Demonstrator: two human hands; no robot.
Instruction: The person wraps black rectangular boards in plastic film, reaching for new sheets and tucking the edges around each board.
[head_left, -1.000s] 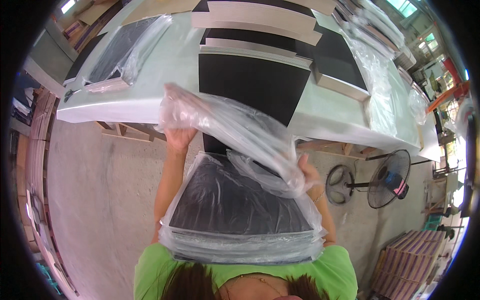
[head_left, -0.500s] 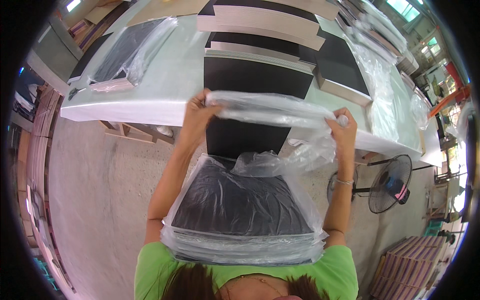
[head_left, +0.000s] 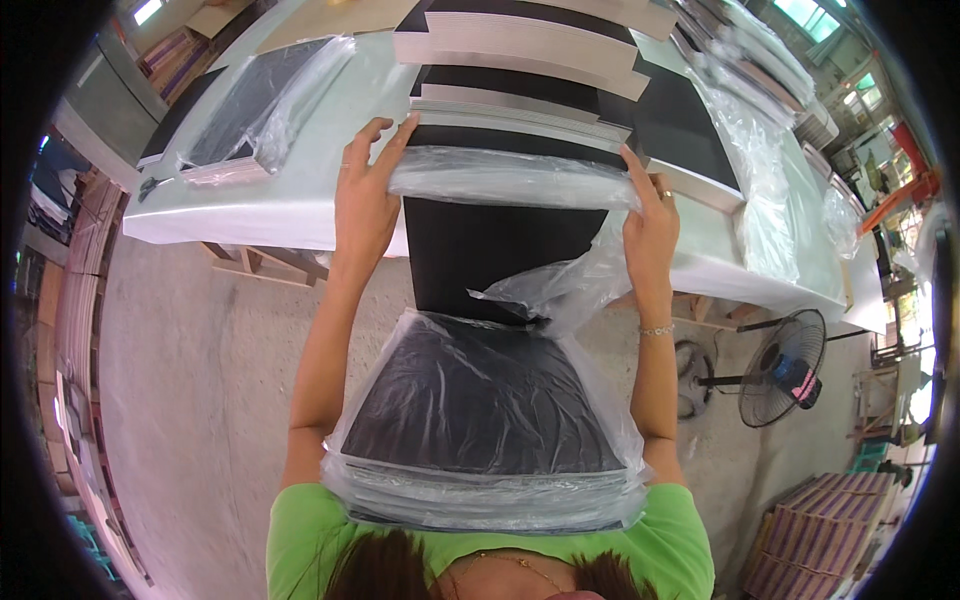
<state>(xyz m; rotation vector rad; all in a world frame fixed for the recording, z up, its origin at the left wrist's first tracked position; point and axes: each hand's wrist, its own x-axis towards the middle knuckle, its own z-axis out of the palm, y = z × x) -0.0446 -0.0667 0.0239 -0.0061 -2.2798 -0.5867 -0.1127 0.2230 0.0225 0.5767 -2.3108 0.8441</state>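
Note:
A clear plastic bag, bunched into a band, stretches across a black board that slopes from the table edge toward my body. My left hand holds the band's left end, with fingers reaching to the board's far corner. At the right end my right hand grips it, one finger stretched toward the board's edge. Loose film trails from the bag below my right hand. In front of my chest lies a stack of dark boards in clear plastic; the sloping board's lower end meets it.
Stacked black boards with pale edges rise on the white-covered table. A plastic-wrapped board lies at left beside scissors. Loose plastic film hangs at right. A black fan and a striped stack stand right.
Both hands have moved away from me, over the table. The bag band has come down from above the board to across its far part. My fingers have stretched out.

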